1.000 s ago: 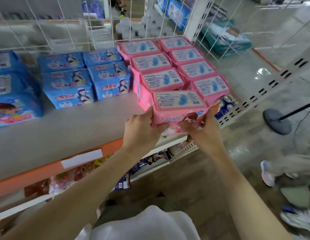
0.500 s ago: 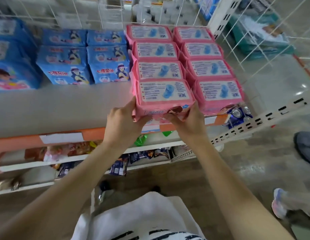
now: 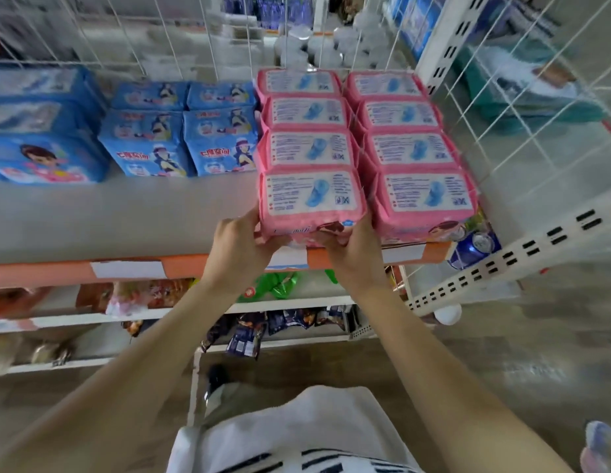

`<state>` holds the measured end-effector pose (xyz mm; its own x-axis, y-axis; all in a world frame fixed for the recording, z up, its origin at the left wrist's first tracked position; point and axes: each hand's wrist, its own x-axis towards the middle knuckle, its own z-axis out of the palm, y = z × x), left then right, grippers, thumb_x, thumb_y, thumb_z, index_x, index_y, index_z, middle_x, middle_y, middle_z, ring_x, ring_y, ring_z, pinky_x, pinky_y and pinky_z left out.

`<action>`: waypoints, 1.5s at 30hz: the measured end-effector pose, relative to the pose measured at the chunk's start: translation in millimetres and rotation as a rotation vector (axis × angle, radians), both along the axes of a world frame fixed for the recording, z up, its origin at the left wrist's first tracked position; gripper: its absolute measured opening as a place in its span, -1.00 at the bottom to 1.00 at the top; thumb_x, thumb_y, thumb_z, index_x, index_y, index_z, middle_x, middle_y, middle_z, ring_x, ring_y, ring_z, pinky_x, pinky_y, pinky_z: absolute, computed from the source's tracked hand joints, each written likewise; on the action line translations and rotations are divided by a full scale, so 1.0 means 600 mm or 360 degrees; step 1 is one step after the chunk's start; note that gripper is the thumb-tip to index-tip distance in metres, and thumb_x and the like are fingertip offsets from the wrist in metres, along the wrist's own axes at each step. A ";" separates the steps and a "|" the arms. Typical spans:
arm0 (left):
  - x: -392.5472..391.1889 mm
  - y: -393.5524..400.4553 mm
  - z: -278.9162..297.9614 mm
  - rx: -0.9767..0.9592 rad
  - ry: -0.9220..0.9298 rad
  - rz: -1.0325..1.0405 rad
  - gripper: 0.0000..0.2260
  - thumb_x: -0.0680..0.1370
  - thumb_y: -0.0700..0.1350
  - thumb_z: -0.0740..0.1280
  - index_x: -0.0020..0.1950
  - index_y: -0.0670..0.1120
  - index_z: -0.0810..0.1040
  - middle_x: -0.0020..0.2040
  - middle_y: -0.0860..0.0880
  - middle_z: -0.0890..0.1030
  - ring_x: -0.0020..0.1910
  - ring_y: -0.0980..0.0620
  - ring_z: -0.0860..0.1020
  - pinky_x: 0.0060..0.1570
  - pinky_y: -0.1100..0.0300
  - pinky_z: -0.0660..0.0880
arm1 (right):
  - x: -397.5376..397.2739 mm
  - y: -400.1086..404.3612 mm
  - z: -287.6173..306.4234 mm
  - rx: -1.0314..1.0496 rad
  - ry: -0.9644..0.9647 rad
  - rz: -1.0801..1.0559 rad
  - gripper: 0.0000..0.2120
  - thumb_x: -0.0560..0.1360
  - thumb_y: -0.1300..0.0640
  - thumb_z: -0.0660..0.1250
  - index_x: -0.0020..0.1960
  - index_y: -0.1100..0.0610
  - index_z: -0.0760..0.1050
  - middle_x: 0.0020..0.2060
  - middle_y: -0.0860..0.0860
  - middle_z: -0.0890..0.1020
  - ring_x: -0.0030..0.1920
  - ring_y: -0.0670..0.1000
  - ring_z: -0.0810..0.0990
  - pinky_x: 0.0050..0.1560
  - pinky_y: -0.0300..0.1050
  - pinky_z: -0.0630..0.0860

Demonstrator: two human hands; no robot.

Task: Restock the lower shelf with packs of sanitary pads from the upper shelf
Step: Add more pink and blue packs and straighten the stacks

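Pink pack (image 3: 311,203), gripped by left hand (image 3: 237,247), right hand (image 3: 357,257), shelf-front.

- I see two columns of pad packs (image 3: 358,138) on the right part of the shelf (image 3: 126,213), four deep from near to far, the columns touching side by side.
- My left hand (image 3: 241,249) and right hand (image 3: 357,254) sit at the near edge, one on each side of the nearest pack (image 3: 311,203) of the left column.
- Left of those columns, toward the far side, stand smaller packs (image 3: 181,141); larger packs (image 3: 41,131) lie at far left.
- A wire grid (image 3: 181,35) stands behind everything.
- Below the shelf, lower shelves (image 3: 290,303) carry snack bags (image 3: 249,332).
- Cans (image 3: 474,245) sit under the right corner.
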<state>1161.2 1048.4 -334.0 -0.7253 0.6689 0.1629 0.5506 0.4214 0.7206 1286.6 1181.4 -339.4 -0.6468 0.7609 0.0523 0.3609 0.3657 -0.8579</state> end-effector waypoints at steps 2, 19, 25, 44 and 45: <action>0.005 -0.004 0.012 -0.0039 -0.0139 -0.0009 -0.45 0.40 -0.07 0.59 0.36 -0.08 0.54 0.03 0.10 0.67 -0.01 0.06 0.65 0.15 0.12 0.57 | 0.006 -0.006 0.005 0.0029 0.0014 -0.0030 -0.15 0.43 -0.04 0.53 0.56 0.10 0.15 0.29 -0.02 0.58 0.09 -0.12 0.62 0.25 -0.01 0.54; 0.018 0.046 0.032 -0.0144 0.0034 0.0206 0.00 0.35 0.19 0.58 0.63 0.08 0.07 0.14 -0.09 0.68 0.09 -0.19 0.61 0.11 -0.11 0.57 | 0.002 -0.016 0.027 0.0186 -0.0185 -0.0124 -0.44 0.61 0.14 0.25 0.53 0.25 0.13 0.25 0.21 0.56 0.19 0.25 0.57 0.15 0.20 0.53; 0.024 0.036 0.043 -0.0358 0.0086 0.0180 0.00 0.37 0.27 0.51 0.64 0.09 0.01 0.17 -0.15 0.65 0.12 -0.25 0.60 0.08 -0.11 0.56 | 0.013 -0.015 0.061 -0.0149 -0.0370 0.0076 -0.53 0.62 0.02 0.28 0.38 0.17 0.15 0.12 0.05 0.56 0.04 0.12 0.61 -0.02 -0.06 0.57; 0.023 0.076 0.085 -0.0809 0.0264 -0.0020 0.08 0.25 0.55 0.32 0.62 0.20 -0.09 0.62 -0.15 -0.14 0.35 -0.34 0.45 0.31 -0.18 0.43 | 0.104 0.177 0.084 0.1068 -0.1122 0.0358 0.03 0.21 -0.66 -0.07 0.59 -0.27 -0.13 0.62 0.10 -0.07 0.53 0.48 -0.14 0.38 0.61 0.04; 0.023 0.079 0.081 -0.0794 0.0283 -0.0016 0.08 0.24 0.56 0.30 0.62 0.19 -0.07 0.62 -0.16 -0.11 0.33 -0.34 0.46 0.29 -0.20 0.44 | 0.102 0.176 0.082 0.1056 -0.1116 0.0346 0.02 0.22 -0.62 0.00 0.59 -0.25 -0.08 0.62 0.11 -0.03 0.53 0.48 -0.11 0.37 0.61 0.04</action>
<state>1174.8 1096.0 -285.7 -0.7084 0.7034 -0.0574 0.6518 0.6833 0.3290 1347.7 1287.1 -290.0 -0.8166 0.5767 -0.0232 0.5767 0.8137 -0.0726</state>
